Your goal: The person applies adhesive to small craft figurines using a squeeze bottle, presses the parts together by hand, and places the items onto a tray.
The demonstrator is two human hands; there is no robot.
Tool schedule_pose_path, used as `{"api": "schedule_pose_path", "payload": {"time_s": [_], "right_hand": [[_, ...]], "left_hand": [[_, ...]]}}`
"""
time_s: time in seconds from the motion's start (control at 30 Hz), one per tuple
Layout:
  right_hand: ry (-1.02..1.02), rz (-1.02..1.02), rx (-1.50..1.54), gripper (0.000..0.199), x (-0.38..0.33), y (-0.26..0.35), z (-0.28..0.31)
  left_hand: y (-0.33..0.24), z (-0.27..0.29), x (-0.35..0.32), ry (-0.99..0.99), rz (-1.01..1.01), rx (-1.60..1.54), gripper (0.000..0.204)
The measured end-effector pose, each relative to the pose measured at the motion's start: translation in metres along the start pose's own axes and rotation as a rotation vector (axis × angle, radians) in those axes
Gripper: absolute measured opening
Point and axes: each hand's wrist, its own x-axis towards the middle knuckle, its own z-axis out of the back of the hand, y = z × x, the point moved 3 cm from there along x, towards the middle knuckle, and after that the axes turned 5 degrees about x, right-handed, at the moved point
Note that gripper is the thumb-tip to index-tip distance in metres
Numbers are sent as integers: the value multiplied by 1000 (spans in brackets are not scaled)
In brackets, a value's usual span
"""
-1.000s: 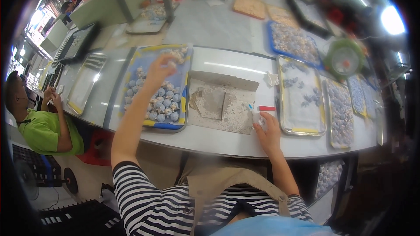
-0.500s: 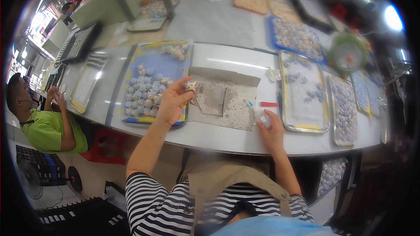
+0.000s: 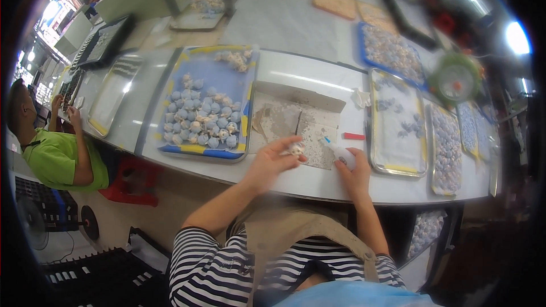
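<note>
Between the thumb and fingers of my left hand [image 3: 268, 166] is a small cream-white figure [image 3: 296, 149] with dark marks, held over the near part of a stained cardboard sheet [image 3: 321, 128]. My right hand [image 3: 356, 178] is closed around a small white squeeze bottle [image 3: 343, 156]. Its blue nozzle [image 3: 327, 140] points up and left, towards the figure but apart from it. Left of the cardboard, a blue-lined tray [image 3: 207, 74] holds many grey-blue round pieces [image 3: 199, 115] and a cluster of cream pieces [image 3: 235, 59] in its far corner.
A red strip [image 3: 354, 136] lies right of the cardboard. Further right are a white-lined metal tray [image 3: 398, 150] with a few grey-blue bits, a full tray of round pieces [image 3: 446, 148] and a green fan [image 3: 454, 78]. A co-worker in a green shirt [image 3: 62, 159] sits at left.
My left hand has moved right and nearer, from beside the blue tray to the cardboard, carrying the figure. My right hand has lifted the bottle and tilted it.
</note>
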Motion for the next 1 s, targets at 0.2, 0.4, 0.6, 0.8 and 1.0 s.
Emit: {"api": "schedule_pose_path", "payload": {"time_s": [0.2,0.4,0.6,0.8,1.0], "right_hand": [[-76,-168,289,27,-6,-17,18],[-68,-396,671,23,-16,-15,52],[-130,-252,819,19,-21,-15,74],[-113,101,359,26,-27,-6,89],[-61,163,259,28,-30,14,80]], "left_hand": [[36,-36,-6,43,132,-54,39],[61,-54,3,-13,95,33,36],[77,-68,12,-66,31,167,35],[84,-70,12,-71,-12,235,35],[80,-62,4,-82,-30,305,38]]}}
